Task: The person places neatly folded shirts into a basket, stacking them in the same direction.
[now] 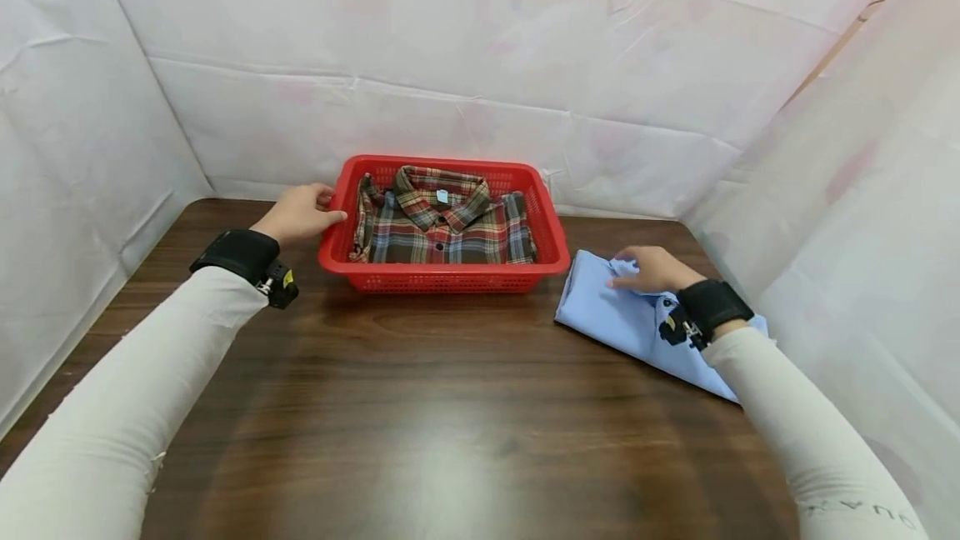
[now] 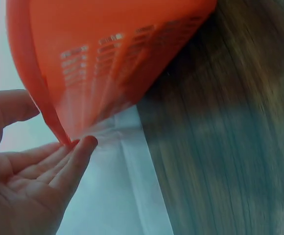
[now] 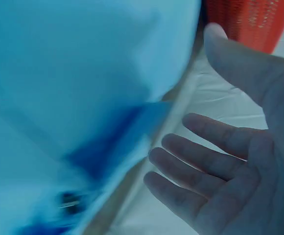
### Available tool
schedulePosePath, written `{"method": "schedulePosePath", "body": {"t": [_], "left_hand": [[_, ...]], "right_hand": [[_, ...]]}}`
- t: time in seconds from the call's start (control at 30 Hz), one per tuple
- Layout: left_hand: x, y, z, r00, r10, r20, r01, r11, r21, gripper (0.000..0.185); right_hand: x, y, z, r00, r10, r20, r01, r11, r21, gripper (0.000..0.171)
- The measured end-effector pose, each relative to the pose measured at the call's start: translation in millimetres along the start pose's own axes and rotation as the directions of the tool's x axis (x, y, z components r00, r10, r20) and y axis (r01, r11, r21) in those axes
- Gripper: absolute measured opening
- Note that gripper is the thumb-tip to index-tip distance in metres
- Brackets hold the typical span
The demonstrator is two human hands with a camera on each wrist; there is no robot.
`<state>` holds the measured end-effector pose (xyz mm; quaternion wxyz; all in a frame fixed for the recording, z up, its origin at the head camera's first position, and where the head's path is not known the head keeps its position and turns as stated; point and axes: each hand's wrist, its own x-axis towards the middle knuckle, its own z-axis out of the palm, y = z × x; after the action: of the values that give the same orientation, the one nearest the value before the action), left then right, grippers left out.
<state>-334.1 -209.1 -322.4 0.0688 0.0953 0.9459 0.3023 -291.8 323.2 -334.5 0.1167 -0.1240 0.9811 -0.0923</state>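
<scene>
A red plastic basket (image 1: 450, 271) with perforated walls stands on the table and holds a folded plaid shirt (image 1: 465, 242), collar up. At its left end my left hand (image 1: 298, 212) grips the rim. In the left wrist view the thumb and the fingers (image 2: 59, 171) lie on opposite sides of the basket's rim (image 2: 43, 98). To the right of the basket lies a folded light blue shirt (image 1: 607, 315), set at a slant. My right hand (image 1: 651, 268) hovers over its far edge, fingers spread and slightly bent in the right wrist view, holding nothing.
The brown wooden table (image 1: 420, 407) extends in front of the basket. White sheeting (image 1: 450, 48) rises close behind the basket, with more on the left and right sides. Black wrist straps with small cameras sit on both wrists.
</scene>
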Motion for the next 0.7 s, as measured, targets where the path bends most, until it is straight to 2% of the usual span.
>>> {"method": "schedulePosePath", "body": {"t": [0.17, 0.37, 0.7], "left_hand": [[0.9, 2.5, 2.5, 1.000, -0.003, -0.011, 0.003, 1.000, 0.009, 0.060], [0.0, 4.7, 3.4, 0.999, 0.007, -0.033, -0.006, 0.999, 0.042, 0.056], [3.2, 9.6, 1.2, 0.999, 0.042, -0.012, -0.041, 0.996, 0.077, 0.048]], "right_hand": [[-16, 16, 20, 1.000, 0.020, 0.020, -0.020, 1.000, 0.020, 0.079], [-24, 26, 29, 0.998, 0.054, 0.022, -0.053, 0.999, -0.008, 0.094], [-49, 42, 28, 0.998, 0.067, -0.003, -0.067, 0.998, 0.011, 0.098]]}}
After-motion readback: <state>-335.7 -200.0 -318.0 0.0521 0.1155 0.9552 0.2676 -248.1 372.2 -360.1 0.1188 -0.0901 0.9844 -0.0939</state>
